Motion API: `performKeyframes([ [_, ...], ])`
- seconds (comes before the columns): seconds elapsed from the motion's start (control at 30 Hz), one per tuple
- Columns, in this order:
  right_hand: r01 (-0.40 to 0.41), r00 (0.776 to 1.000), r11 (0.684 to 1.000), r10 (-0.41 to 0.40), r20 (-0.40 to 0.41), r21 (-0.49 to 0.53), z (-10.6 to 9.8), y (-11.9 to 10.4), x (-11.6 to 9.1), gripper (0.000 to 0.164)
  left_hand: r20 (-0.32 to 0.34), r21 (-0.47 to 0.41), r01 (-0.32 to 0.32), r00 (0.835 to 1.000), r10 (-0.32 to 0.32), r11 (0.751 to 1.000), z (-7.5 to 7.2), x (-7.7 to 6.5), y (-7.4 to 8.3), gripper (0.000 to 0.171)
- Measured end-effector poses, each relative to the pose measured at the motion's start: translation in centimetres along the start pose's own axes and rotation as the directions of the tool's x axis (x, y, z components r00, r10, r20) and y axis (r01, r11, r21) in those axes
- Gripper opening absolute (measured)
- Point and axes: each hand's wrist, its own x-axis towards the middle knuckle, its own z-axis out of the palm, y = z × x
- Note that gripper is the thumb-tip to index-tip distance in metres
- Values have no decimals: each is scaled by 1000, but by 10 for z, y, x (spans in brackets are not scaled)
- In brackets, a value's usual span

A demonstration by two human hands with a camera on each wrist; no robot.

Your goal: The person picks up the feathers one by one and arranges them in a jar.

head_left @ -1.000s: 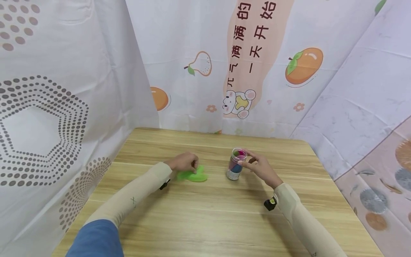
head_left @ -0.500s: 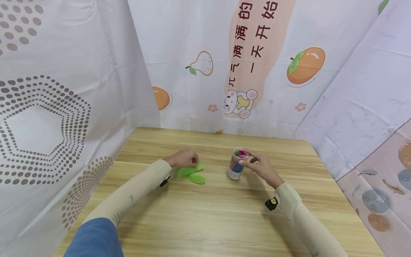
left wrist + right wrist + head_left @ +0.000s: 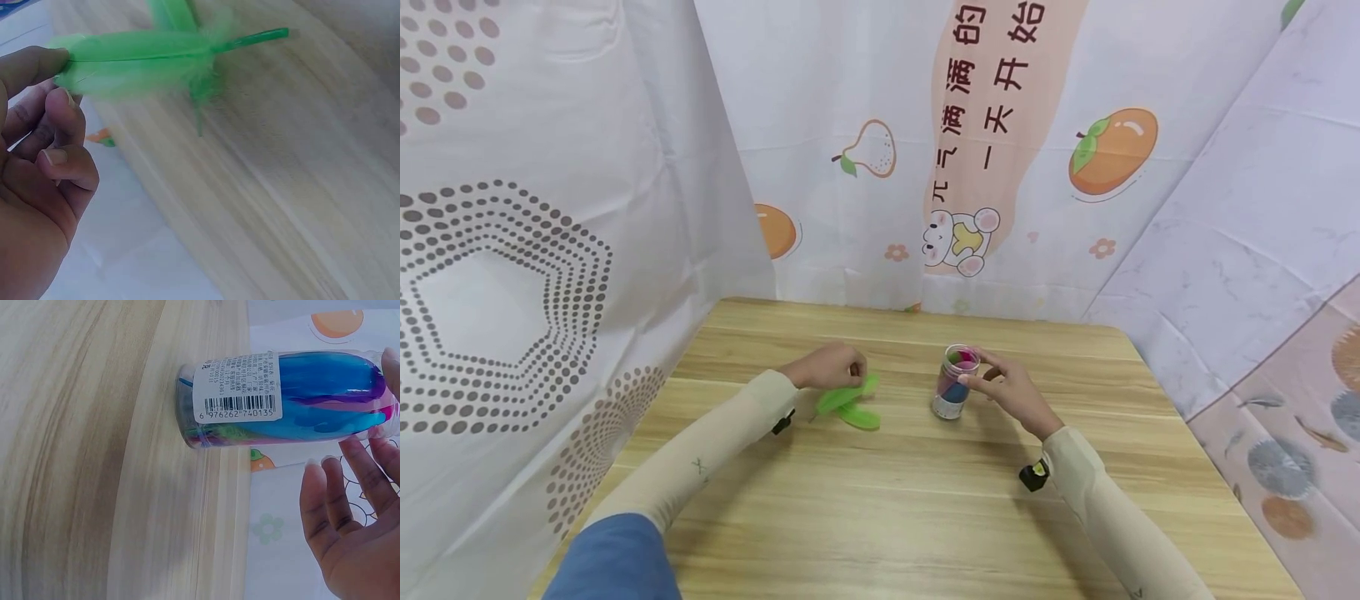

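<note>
My left hand [image 3: 829,367] pinches a green feather [image 3: 131,56] by its broad tip, with thumb and index finger. The quill of that feather points away from the hand. A second green feather [image 3: 861,417] lies on the table just below, crossing under the first. My right hand [image 3: 1017,398] holds a clear glass jar [image 3: 950,390] near its open rim, thumb on one side and fingers on the other. Upright on the table, the jar is filled with blue, purple, pink and green feathers [image 3: 331,375]. A white barcode label [image 3: 237,390] is stuck near its base.
The wooden table [image 3: 880,500] carries the jar and the loose feather. Behind it hangs a white printed curtain [image 3: 820,208], with more cloth at the left and right sides. Black wrist cameras [image 3: 1034,475] are strapped under both wrists.
My left hand has moved slightly away from me and up, still pinching a feather. The two green feathers now show apart, crossed. My right hand and the jar have stayed in place.
</note>
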Motion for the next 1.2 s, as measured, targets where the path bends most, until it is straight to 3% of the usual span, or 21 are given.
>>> performKeyframes([
  [0.4,-4,1000,1000,4,-3,10,1,0,0,72,-98,-61,4,995,-10,998,-21,-5,6,7],
  [0.9,5,1000,1000,-5,-9,1,1,1,0,73,-255,-127,-9,967,-23,992,-35,-7,5,4],
  [1.2,4,1000,1000,-4,-7,4,1,0,-2,74,-298,-150,-8,954,-37,989,-42,-8,10,8],
])
